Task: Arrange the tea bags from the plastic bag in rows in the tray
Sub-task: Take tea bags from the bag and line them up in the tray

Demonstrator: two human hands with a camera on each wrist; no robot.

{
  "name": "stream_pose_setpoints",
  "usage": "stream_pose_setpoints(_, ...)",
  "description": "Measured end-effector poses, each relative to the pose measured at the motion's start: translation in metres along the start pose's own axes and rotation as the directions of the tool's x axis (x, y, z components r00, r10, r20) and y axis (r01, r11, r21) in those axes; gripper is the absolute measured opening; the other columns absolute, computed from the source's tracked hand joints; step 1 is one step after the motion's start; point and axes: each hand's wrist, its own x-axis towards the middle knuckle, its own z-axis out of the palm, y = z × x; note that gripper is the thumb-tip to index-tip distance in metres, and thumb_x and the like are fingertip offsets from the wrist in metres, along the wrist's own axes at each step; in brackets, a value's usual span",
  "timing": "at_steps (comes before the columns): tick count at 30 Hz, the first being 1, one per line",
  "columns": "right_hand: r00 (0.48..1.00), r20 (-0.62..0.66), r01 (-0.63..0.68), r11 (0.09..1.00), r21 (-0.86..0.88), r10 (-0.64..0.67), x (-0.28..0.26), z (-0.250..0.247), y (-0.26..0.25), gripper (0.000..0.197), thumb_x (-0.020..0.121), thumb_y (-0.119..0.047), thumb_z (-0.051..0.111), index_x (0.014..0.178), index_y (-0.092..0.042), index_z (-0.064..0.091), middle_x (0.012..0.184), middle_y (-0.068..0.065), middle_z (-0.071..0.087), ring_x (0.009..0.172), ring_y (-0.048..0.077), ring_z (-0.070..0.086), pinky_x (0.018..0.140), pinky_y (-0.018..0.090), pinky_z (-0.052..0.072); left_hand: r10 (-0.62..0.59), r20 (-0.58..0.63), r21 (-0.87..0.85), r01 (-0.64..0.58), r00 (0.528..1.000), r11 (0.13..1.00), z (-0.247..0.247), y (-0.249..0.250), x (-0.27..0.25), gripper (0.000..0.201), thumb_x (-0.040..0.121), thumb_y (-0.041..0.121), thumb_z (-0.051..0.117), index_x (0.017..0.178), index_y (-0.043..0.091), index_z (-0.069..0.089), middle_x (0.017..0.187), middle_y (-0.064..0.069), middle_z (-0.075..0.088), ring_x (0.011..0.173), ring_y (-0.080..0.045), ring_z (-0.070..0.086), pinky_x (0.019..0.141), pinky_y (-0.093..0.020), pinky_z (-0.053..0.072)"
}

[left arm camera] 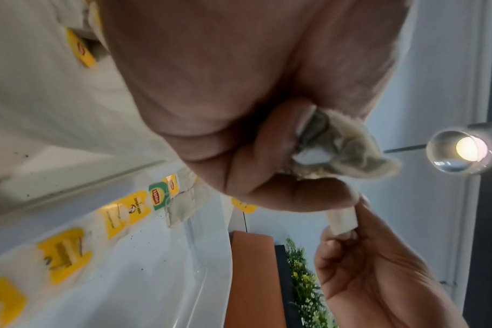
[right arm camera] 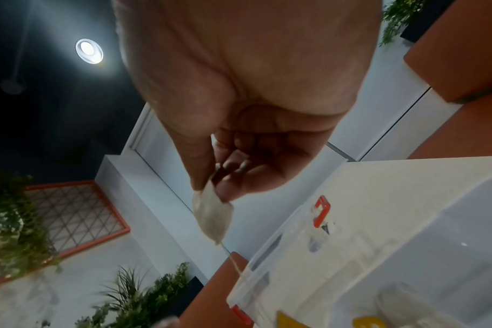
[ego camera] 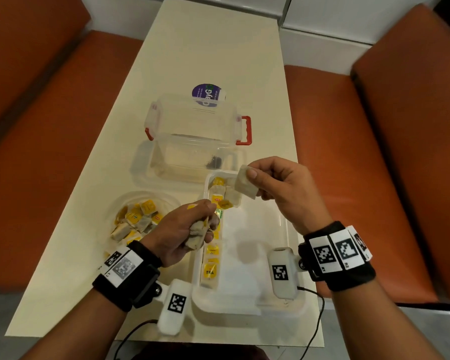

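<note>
We are pinching one tea bag (ego camera: pixel 246 185) between the thumb and fingers of our right hand (ego camera: pixel 283 188), above the far end of the white tray (ego camera: pixel 278 255); it is pale beige, flat and rectangular, with a thin string trailing. Our left hand (ego camera: pixel 187 229) is gripping a crumpled bunch of tea bags (ego camera: pixel 196 233) over the tray's left row of yellow-tagged bags (ego camera: pixel 212 261). The plastic bag (ego camera: pixel 138 216) is lying left of the tray.

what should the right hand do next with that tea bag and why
Probably lower the tea bag into the tray beside the last bags at its far end. The right hand pinches it above that corner, a row of tea bags already runs along the tray's left edge, and the rest of the tray is bare. The left hand holds more bags ready.
</note>
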Motion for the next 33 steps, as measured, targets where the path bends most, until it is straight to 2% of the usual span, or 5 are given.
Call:
stream_pose_setpoints(4,0.999,0.008,0.051,0.998,0.043,-0.052,0.002,-0.004,-0.017,0.006,0.093,-0.011,0.068,0.092,-0.014,0.073,0.072,-0.004,0.069,0.059,0.007,0.057,0.056,0.021,0.047,0.075,-0.067,0.008,-0.074,0.995,0.997,-0.001,0.003,0.011,0.025,0.092,0.004,0.057,0.072,0.015,0.047,0.068,-0.008,0.046,0.053,-0.017,0.037,0.042,-0.018,0.039)
stream_pose_setpoints(11,0.996,0.038,0.08,0.994,0.069,-0.083,0.005,-0.007,-0.032,0.006,0.093,-0.009,0.066,0.096,-0.009,0.072,0.076,0.007,0.068,0.06,0.011,0.057,0.055,0.023,0.049,0.056,0.137,0.26,-0.091,0.989,0.961,0.006,0.01,0.027,0.054,0.085,0.015,0.073,0.133,0.033,0.056,0.07,-0.005,0.05,0.058,-0.018,0.047,0.056,-0.031,0.04)
stream_pose_setpoints(17,0.998,0.011,0.069,0.996,0.056,-0.07,0.009,-0.015,-0.03,0.006,0.093,-0.011,0.067,0.095,-0.011,0.072,0.076,0.003,0.071,0.06,0.007,0.058,0.055,0.02,0.05,0.064,0.141,0.399,-0.116,0.988,0.909,0.037,0.012,0.036,0.005,0.093,0.009,0.067,0.094,0.005,0.069,0.068,-0.002,0.055,0.058,-0.013,0.051,0.055,-0.026,0.049)
stream_pose_setpoints(25,0.989,-0.151,-0.053,0.94,-0.338,0.001,0.023,-0.032,0.019,0.01,0.084,-0.031,0.079,0.085,-0.023,0.072,0.074,-0.001,0.072,0.065,0.012,0.066,0.063,0.033,0.057,0.105,0.046,0.426,-0.115,0.993,0.897,0.015,0.019,0.034,0.023,0.09,0.019,0.071,0.101,-0.002,0.069,0.075,-0.01,0.062,0.063,-0.014,0.056,0.054,-0.023,0.048)
stream_pose_setpoints(33,0.993,0.076,-0.064,0.951,-0.302,0.091,0.019,0.004,0.049,0.006,0.086,-0.031,0.077,0.09,-0.026,0.076,0.074,-0.003,0.073,0.067,0.008,0.065,0.064,0.031,0.052,0.224,-0.003,0.875,-0.106,0.975,0.473,0.01,0.02,0.049,0.016,0.084,0.043,0.073,0.084,0.027,0.072,0.074,0.008,0.073,0.073,-0.01,0.068,0.072,-0.04,0.055)
